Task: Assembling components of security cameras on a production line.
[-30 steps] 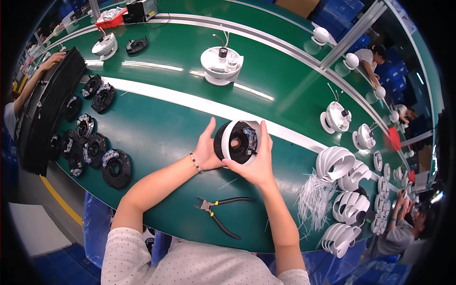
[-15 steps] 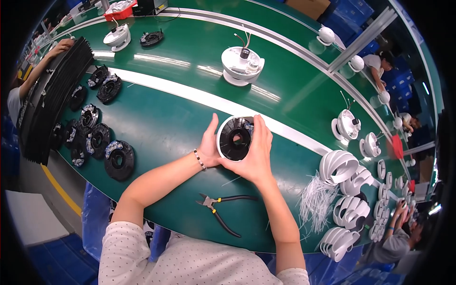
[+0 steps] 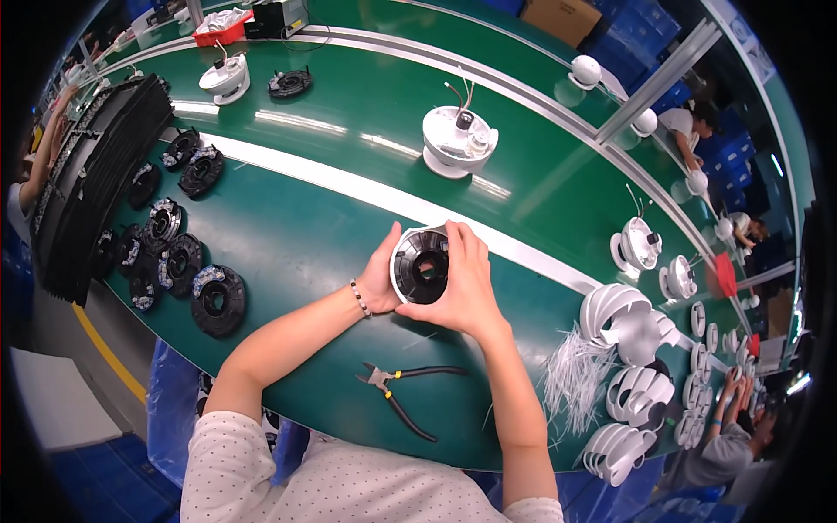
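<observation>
**Both hands clasp a round black-and-white housing over the green belt**

Head view: the left hand [image 3: 382, 277] cups the left side of a round black housing with a white rim [image 3: 421, 275], thumb up along its edge. The right hand [image 3: 466, 292] wraps its right side, fingers closed over the top rim. The housing is held just above the green conveyor table [image 3: 288, 227]. Black-handled pliers [image 3: 403, 390] lie near the person; a bundle of white cable ties [image 3: 571, 379] lies to the right.

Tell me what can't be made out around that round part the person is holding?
Head view only:
- Round black-and-white part: its right side is hidden under the right hand, its left rim behind the left hand.
- Its inner detail: too small.
- Stacked white shells: count unclear, overlapping and bent near the rim.
</observation>
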`<state>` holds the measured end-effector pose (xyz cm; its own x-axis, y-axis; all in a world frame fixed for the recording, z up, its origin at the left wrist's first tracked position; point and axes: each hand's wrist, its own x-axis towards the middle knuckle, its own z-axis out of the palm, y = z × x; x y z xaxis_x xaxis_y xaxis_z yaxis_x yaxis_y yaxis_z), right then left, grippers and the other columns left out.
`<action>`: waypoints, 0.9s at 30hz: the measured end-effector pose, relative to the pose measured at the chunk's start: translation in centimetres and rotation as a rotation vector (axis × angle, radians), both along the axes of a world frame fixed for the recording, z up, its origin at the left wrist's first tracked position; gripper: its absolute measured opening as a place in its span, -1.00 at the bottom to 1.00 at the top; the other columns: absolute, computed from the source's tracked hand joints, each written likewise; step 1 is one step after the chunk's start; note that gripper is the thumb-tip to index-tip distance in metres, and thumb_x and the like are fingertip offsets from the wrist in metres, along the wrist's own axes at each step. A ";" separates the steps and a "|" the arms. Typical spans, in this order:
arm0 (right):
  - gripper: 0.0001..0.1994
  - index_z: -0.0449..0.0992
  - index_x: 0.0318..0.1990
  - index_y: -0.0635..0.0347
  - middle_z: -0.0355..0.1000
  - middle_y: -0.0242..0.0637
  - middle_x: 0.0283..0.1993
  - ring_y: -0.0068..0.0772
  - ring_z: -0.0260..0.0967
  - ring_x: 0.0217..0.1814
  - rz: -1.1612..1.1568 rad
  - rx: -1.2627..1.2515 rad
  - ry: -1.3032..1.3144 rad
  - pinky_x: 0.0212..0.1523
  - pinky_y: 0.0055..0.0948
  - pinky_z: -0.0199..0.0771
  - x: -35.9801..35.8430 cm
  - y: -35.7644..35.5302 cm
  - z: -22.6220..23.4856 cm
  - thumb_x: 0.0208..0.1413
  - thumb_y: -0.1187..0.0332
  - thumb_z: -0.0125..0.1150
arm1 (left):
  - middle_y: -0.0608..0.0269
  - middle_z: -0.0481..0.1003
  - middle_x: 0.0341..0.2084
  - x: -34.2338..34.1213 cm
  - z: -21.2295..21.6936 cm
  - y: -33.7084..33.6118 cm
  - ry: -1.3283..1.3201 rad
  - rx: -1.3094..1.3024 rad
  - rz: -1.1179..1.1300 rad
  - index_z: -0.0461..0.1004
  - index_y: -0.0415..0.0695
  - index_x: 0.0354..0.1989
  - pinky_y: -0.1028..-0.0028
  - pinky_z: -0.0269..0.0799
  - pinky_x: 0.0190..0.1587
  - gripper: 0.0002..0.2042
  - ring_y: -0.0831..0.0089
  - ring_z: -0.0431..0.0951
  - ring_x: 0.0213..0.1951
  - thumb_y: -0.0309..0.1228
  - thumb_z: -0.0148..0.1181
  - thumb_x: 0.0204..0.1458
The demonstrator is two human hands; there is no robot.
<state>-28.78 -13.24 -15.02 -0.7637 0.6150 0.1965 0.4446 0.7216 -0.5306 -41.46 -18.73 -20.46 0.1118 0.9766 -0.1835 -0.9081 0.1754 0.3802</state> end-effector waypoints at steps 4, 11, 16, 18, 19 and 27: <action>0.11 -0.03 0.11 0.41 -0.01 0.13 0.10 0.13 -0.04 0.14 0.015 0.116 0.079 0.13 -0.11 -0.03 -1.1 -0.8 -2.8 -0.68 -0.04 0.39 | 0.18 0.45 -0.34 -1.5 -3.8 -1.0 -0.214 0.044 -0.020 0.32 -0.10 -0.06 0.27 0.39 -0.11 -0.58 0.35 0.47 -0.29 -0.29 -0.04 -0.17; 0.07 -0.03 0.15 0.33 0.07 0.02 0.12 0.00 -0.01 0.18 -0.045 0.107 0.373 0.11 -0.16 0.04 -1.7 -2.1 -7.2 -0.63 0.06 0.41 | 0.10 0.40 -0.18 -1.3 -4.1 -2.4 -0.021 0.003 0.089 0.30 -0.21 -0.07 0.30 0.27 0.03 -0.60 0.26 0.41 -0.12 -0.29 -0.10 -0.11; -0.01 -0.12 0.18 0.33 -0.04 0.07 0.17 0.00 -0.06 0.20 0.056 0.008 0.438 0.17 -0.22 -0.03 -2.8 -0.7 -7.2 -0.41 0.17 0.39 | 0.06 0.36 -0.15 -3.4 -2.5 -0.3 0.010 -0.042 0.222 0.26 -0.21 -0.06 0.21 0.26 0.02 -0.54 0.22 0.38 -0.09 -0.14 -0.18 -0.08; 0.01 -0.15 0.18 0.36 -0.08 0.07 0.19 0.03 -0.07 0.21 0.092 0.130 0.372 0.17 -0.19 -0.05 -2.0 -1.3 -6.6 -0.39 0.18 0.39 | 0.06 0.35 -0.12 -4.3 -3.3 0.4 0.137 -0.028 0.286 0.22 -0.19 -0.02 0.22 0.27 0.02 -0.53 0.23 0.37 -0.07 -0.15 -0.19 -0.07; -0.01 -0.17 0.18 0.38 -0.09 0.08 0.20 0.04 -0.08 0.21 0.079 0.172 0.366 0.17 -0.18 -0.07 -1.2 -1.6 -6.4 -0.37 0.20 0.38 | 0.09 0.38 -0.14 -4.5 -3.6 0.6 0.122 0.010 0.310 0.27 -0.17 -0.05 0.28 0.29 0.00 -0.57 0.29 0.39 -0.09 -0.15 -0.16 -0.02; -0.21 0.20 0.03 0.34 0.06 0.01 0.14 0.07 -0.02 0.18 0.323 -0.001 -0.050 0.15 -0.11 0.00 4.4 -6.6 -4.4 -0.36 0.04 0.33 | 0.18 0.40 -0.18 -10.5 -7.2 6.3 0.357 -0.084 0.692 0.29 -0.19 -0.08 0.39 0.28 -0.01 -0.61 0.39 0.40 -0.11 -0.15 -0.18 0.05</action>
